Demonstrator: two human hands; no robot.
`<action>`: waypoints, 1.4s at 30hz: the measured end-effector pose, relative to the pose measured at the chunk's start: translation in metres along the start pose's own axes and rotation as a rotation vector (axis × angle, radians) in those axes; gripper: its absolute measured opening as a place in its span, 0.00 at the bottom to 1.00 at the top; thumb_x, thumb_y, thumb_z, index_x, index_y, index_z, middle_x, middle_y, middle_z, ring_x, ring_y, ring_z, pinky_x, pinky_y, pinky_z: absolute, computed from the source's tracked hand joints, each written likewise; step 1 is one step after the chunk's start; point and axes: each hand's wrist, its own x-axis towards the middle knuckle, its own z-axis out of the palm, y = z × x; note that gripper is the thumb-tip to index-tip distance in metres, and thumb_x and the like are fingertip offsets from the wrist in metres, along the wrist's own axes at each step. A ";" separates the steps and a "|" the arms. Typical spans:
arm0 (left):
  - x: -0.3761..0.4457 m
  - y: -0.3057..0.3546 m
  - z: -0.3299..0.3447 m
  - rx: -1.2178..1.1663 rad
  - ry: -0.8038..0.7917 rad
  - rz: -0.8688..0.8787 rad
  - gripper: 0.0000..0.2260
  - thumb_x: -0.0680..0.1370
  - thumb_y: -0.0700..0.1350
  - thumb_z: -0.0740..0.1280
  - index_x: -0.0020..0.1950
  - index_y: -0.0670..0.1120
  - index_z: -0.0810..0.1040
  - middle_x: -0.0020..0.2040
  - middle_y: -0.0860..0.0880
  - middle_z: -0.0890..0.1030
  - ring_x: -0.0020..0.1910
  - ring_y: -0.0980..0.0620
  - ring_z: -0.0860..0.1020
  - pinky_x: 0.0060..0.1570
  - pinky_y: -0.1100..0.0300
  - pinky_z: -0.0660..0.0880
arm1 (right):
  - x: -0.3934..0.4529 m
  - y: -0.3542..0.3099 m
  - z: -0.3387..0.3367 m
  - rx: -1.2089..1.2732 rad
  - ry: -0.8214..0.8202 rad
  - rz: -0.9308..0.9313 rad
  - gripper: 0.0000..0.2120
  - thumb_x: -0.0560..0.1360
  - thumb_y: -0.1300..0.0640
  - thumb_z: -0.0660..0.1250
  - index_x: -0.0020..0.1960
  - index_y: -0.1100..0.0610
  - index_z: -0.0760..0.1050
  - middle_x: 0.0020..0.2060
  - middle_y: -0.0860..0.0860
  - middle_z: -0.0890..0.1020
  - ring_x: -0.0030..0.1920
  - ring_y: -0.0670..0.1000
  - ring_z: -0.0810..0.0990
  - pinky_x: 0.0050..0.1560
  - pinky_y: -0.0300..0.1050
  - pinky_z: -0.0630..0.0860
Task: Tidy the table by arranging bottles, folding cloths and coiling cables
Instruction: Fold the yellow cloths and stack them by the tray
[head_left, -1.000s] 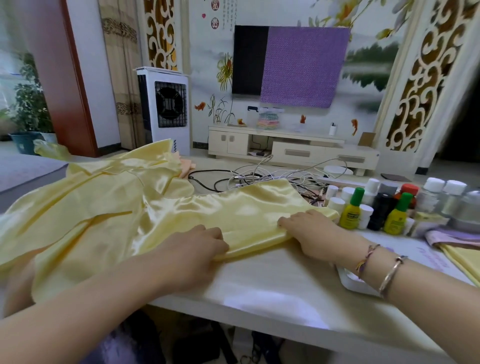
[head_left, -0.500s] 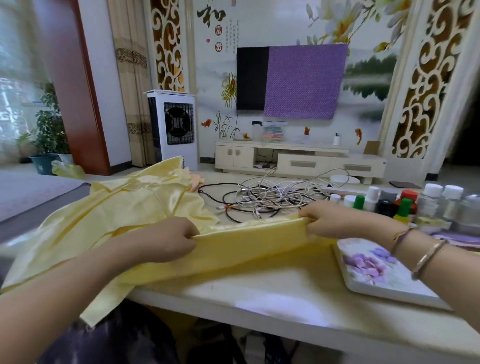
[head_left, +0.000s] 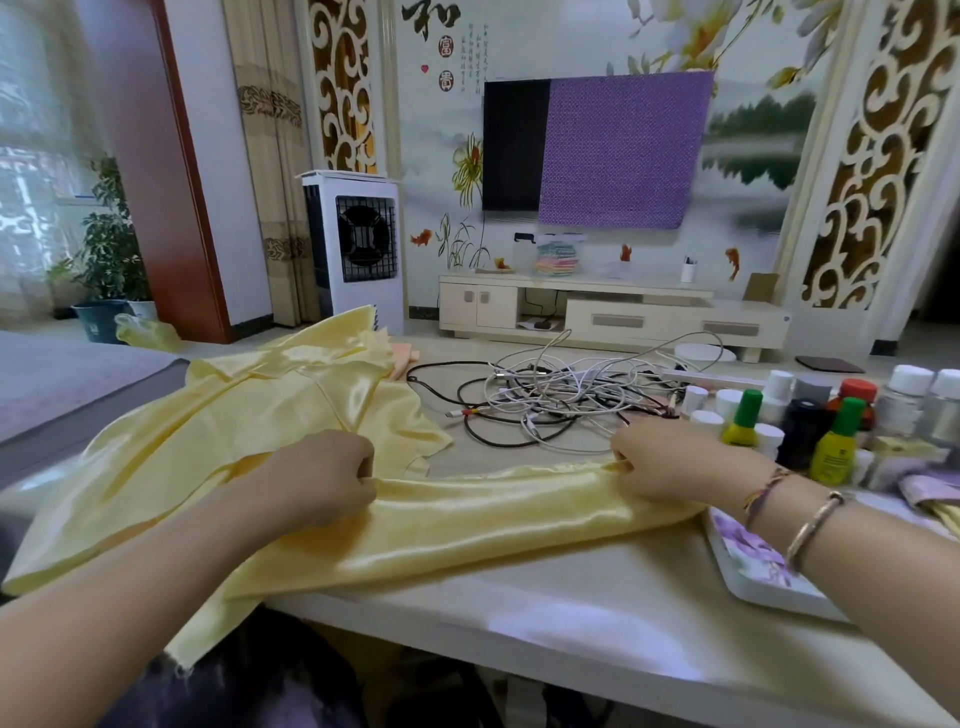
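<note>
Now glossy yellow satin cloth (head_left: 467, 525) (smooth, softly creased) between both gripping hands.

Shiny yellow cloth (head_left: 322, 447) in both hands; white and black cables (head_left: 561, 402) behind; purple-flowered white tray (head_left: 753, 569) under the right wrist

Between my left hand (head_left: 317, 480) and right hand (head_left: 660, 460): yellow cloth (head_left: 467, 525), satin-like, glossy, smooth, frayed threads at its near corner. Table (head_left: 545, 618) under it: pale, smooth, semi-gloss, reflects light. Beyond my hands: cables (head_left: 550, 400), black and white plastic sheath. Right of my right hand: bottles (head_left: 831, 441), glossy plastic; tray (head_left: 748, 566) glossy white, floral print.
</note>
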 end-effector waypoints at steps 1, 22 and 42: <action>0.003 -0.001 0.001 0.014 0.016 -0.007 0.05 0.76 0.47 0.61 0.40 0.51 0.71 0.43 0.54 0.74 0.43 0.54 0.74 0.42 0.60 0.72 | 0.005 0.000 0.003 -0.027 0.042 -0.004 0.04 0.74 0.54 0.59 0.42 0.52 0.66 0.48 0.52 0.76 0.50 0.54 0.75 0.39 0.43 0.65; 0.038 0.092 0.059 -0.320 0.172 0.448 0.09 0.78 0.50 0.64 0.57 0.52 0.75 0.47 0.53 0.70 0.40 0.58 0.69 0.49 0.57 0.72 | 0.050 0.009 0.027 0.193 0.036 -0.121 0.08 0.72 0.55 0.61 0.50 0.49 0.66 0.49 0.49 0.68 0.55 0.53 0.71 0.55 0.49 0.70; 0.030 0.123 0.064 -0.109 0.084 0.337 0.33 0.67 0.74 0.59 0.66 0.57 0.65 0.59 0.53 0.67 0.61 0.49 0.68 0.61 0.48 0.67 | -0.003 0.029 -0.026 1.607 -0.266 0.179 0.02 0.75 0.59 0.65 0.45 0.58 0.76 0.31 0.52 0.80 0.29 0.49 0.79 0.31 0.39 0.78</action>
